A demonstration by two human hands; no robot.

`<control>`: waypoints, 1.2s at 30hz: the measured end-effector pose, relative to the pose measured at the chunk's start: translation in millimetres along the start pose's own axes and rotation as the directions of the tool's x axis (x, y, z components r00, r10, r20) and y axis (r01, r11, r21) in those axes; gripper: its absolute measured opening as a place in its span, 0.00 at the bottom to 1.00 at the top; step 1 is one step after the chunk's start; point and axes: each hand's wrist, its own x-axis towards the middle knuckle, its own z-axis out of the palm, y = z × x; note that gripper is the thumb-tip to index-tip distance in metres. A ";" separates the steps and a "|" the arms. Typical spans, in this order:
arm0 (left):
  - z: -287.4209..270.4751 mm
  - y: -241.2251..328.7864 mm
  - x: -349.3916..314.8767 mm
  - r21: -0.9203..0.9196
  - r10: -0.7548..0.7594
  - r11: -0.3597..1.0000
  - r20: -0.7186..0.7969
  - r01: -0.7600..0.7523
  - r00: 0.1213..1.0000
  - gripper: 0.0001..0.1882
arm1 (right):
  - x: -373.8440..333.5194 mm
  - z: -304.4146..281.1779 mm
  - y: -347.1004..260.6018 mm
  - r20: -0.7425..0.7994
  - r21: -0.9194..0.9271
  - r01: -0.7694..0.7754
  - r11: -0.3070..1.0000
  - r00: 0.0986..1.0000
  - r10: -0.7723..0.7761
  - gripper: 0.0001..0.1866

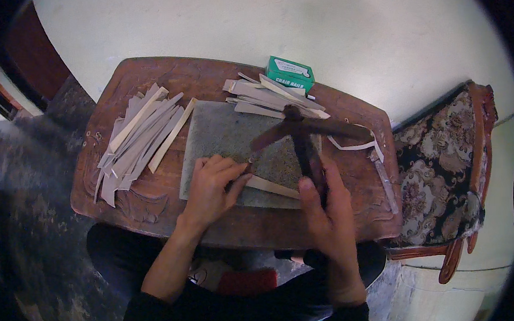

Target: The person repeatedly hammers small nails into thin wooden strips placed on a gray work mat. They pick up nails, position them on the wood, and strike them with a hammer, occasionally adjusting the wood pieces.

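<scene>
My right hand [328, 206] is wrapped round the dark handle of a hammer [301, 141]. The hammer is raised over the right part of a grey slab [218, 128], its head slightly blurred. On the slab, thumb and fingers of my left hand [213, 184] close on the left end of a pale tapered strip [273, 188]. A tiny light-tipped thing, perhaps a nail, shows at those fingertips, but is too small to make out surely. The strip's right end runs behind my right hand.
The slab lies on a carved brown wooden table [253, 228]. Loose grey-beige strips form a pile [141, 136] at left and another pile [267, 96] at the back, beside a green box [290, 73]. A white band [352, 147] lies at right. A patterned upholstered chair [438, 177] stands beyond.
</scene>
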 end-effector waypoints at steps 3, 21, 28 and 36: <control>3.6 -3.1 -0.1 -0.065 -0.025 0.998 -0.035 0.022 0.999 0.08 | 12.3 20.2 20.0 0.013 0.327 -0.209 0.922 0.976 0.217 0.20; 0.9 -6.0 6.2 -0.278 -0.233 0.930 0.058 0.240 0.971 0.06 | 31.6 71.5 71.6 0.094 0.619 -0.332 0.712 0.931 0.352 0.21; -3.4 -1.4 7.5 -0.239 -0.234 0.940 0.074 0.245 0.969 0.07 | 32.5 70.9 67.4 0.105 0.630 -0.323 0.706 0.936 0.335 0.18; -2.8 -2.0 4.7 -0.203 -0.212 0.953 0.092 0.227 0.973 0.07 | 32.1 71.9 69.7 0.115 0.611 -0.324 0.722 0.939 0.324 0.21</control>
